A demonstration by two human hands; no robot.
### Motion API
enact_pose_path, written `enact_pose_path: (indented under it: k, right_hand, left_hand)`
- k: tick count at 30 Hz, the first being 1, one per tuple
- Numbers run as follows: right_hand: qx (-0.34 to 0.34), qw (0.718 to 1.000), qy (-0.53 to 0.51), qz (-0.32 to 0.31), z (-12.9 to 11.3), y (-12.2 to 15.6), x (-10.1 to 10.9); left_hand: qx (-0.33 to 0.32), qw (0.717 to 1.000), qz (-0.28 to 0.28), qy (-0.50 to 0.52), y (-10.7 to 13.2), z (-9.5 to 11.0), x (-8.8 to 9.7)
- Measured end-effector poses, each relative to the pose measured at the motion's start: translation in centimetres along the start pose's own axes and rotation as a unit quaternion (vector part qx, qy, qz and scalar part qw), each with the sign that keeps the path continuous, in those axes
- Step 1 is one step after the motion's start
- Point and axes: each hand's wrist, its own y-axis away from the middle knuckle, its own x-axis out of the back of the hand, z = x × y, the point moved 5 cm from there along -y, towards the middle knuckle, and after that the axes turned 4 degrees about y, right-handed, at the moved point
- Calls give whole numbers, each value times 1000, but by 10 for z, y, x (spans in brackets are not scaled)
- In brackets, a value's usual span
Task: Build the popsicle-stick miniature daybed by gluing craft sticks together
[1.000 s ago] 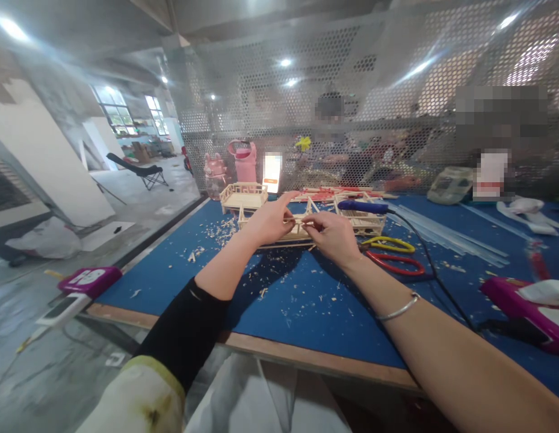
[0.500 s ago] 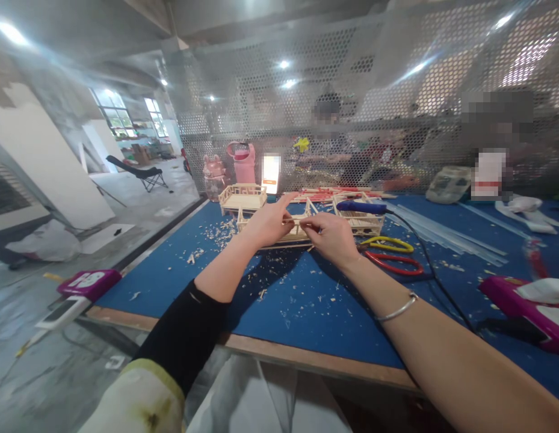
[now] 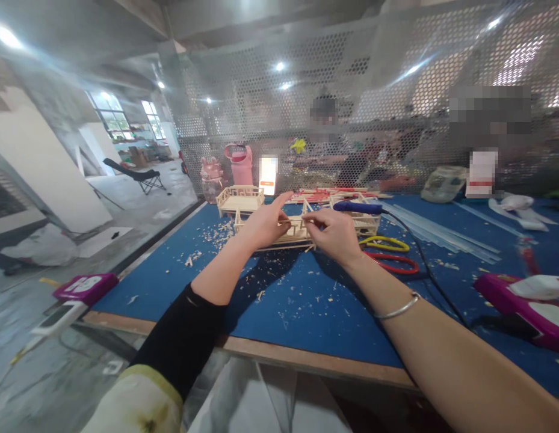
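Note:
A small model built of pale wooden sticks [image 3: 297, 235] sits on the blue tabletop between my hands. On its left side, my left hand [image 3: 266, 225] is closed on the frame, thumb and fingers pinched at the upper rail and the index finger stretched forward. My right hand [image 3: 337, 236] is pinched at the model's right part, close to a slanting upright; whatever lies between those fingertips is too small to make out. Both hands partly cover the model. Behind my left hand stands another stick model [image 3: 240, 201] with a railing.
A blue-handled corded tool [image 3: 358, 208] lies across a further stick model [image 3: 367, 224]. Scissors [image 3: 394, 264] with yellow and red handles, clear strips [image 3: 441, 231] and red sticks [image 3: 324, 195] are around. Wood chips litter the tabletop [image 3: 279, 313]. A lit phone [image 3: 268, 175] stands behind.
My right hand's fingertips have shifted slightly right, away from my left fingertips, and the gap between them has widened. My left hand keeps its place on the model. The view has turned slightly.

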Motion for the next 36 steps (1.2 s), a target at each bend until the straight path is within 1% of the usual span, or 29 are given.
enact_pose_path:
  k: [2, 4, 6, 9, 18, 22, 28, 36]
  right_hand:
    - [-35, 998, -10, 47, 5, -1, 10]
    - [-73, 995, -13, 74, 12, 0, 17]
    - [-99, 992, -15, 78, 18, 1, 19]
    - [-115, 991, -14, 70, 23, 2, 17]
    - [-118, 991, -17, 60, 17, 1, 16]
    - [-127, 990, -18, 54, 16, 1, 15]
    - [-121, 991, -12, 57, 15, 1, 15]
    - [-117, 992, -7, 54, 18, 2, 12]
  left_hand:
    - [1, 1000, 5, -3, 0, 0, 0]
    - [-2, 1000, 8, -1, 0, 0, 0]
    - [-2, 1000, 10, 2, 1, 0, 0]
    - [2, 1000, 13, 1, 1, 0, 0]
    - [-12, 1000, 16, 6, 0, -1, -1]
    - [-8, 1000, 14, 1, 0, 0, -1]
    - [3, 1000, 11, -4, 0, 1, 0]
    - [-5, 1000, 12, -2, 0, 0, 0]
